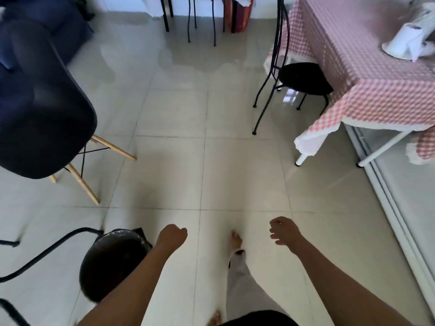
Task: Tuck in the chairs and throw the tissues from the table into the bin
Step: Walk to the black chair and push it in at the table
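Observation:
A table (367, 90) under a pink checked cloth stands at the right. On it sits a white tissue roll (403, 41) on a holder. A black metal chair (303, 77) stands at the table's left side, its seat partly under the cloth. A dark shell chair with wooden legs (44, 109) stands apart at the left. A black-lined bin (113, 257) is on the floor at lower left, partly hidden by my left forearm. My left hand (173, 237) is a closed fist holding nothing visible, just right of the bin. My right hand (283, 231) hovers over the floor, fingers loosely curled and empty.
A black metal frame (47, 251) curves in at the lower left. More dark furniture legs (201, 22) and a red-brown object (240, 15) stand at the back wall. A sliding door track (397, 208) runs along the right. My bare foot (236, 241) is on the tiled floor.

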The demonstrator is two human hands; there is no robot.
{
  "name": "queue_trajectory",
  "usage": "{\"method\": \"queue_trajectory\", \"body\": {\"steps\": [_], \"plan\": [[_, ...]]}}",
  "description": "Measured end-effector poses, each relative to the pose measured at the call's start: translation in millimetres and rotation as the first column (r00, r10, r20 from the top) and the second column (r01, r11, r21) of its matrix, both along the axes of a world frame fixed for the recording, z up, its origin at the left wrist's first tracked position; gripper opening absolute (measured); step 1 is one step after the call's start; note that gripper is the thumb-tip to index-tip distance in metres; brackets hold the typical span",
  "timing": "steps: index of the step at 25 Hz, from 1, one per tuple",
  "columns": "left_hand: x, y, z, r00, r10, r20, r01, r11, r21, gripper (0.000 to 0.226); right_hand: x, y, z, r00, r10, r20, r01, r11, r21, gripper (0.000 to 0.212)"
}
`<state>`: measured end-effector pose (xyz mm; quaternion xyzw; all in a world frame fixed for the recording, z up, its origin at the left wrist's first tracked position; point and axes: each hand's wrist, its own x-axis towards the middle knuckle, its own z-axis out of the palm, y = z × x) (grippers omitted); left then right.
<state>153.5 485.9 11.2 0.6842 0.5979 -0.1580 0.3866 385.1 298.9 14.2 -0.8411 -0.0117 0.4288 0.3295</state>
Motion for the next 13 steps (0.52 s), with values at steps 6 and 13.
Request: {"method": "queue_trajectory", "body": {"steps": [6,13], "plan": [[96.3,127.8,11.5,0.965,0.261,0.021,-0.260,0.964,-0.055,0.040,142.2,170.9,19.9,0.983,0.182,0.023,-0.182,0.983,-0.016,0.018],[171.4,265.0,12.1,0.890,0.449,0.076,-0.447,0.893,-0.045,0.042,227.9,365.5,20.4,0.928,0.373,0.002,-0.373,0.928,0.003,0.011]]}}
